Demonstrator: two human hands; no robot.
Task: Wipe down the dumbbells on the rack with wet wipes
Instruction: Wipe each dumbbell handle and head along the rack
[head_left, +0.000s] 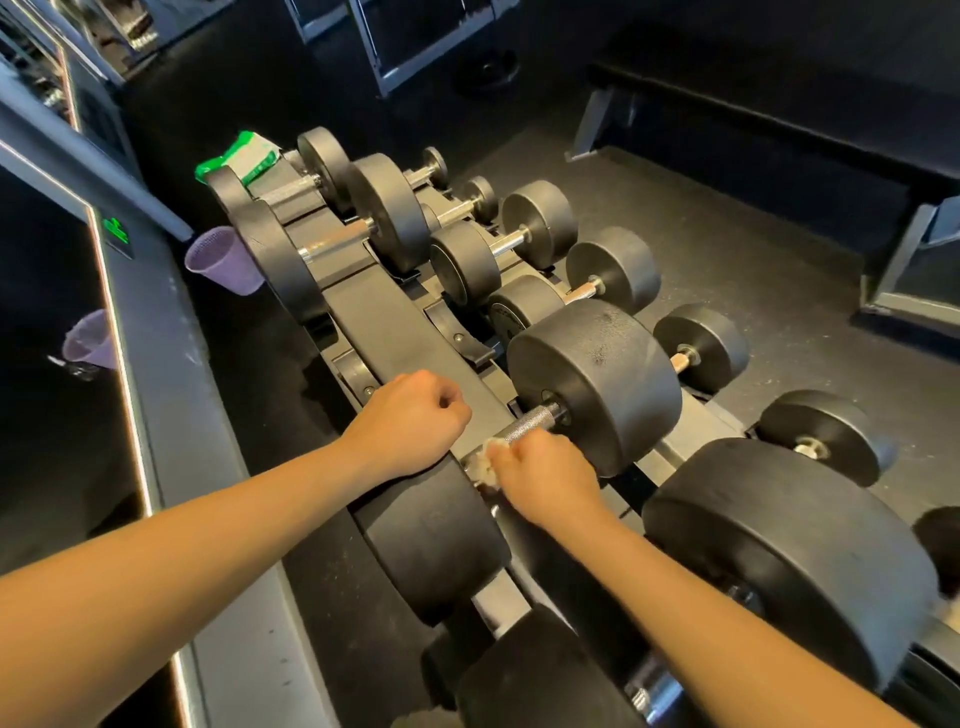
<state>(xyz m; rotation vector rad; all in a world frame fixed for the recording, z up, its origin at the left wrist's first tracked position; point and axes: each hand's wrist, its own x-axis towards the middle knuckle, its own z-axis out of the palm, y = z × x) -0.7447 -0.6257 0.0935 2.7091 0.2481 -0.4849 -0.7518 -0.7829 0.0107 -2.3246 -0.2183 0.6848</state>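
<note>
A black two-tier rack carries several black dumbbells with steel handles. My right hand grips a crumpled white wet wipe against the knurled handle of a large dumbbell in the middle of the top row. My left hand, fingers curled into a loose fist with nothing in it, rests on that dumbbell's near head by the rack's top rail. A green and white wet wipe pack lies at the rack's far end.
A purple plastic cup stands on the ledge left of the rack, beside a mirrored wall. More dumbbells fill the lower row on the right. A black bench stands on the dark rubber floor beyond.
</note>
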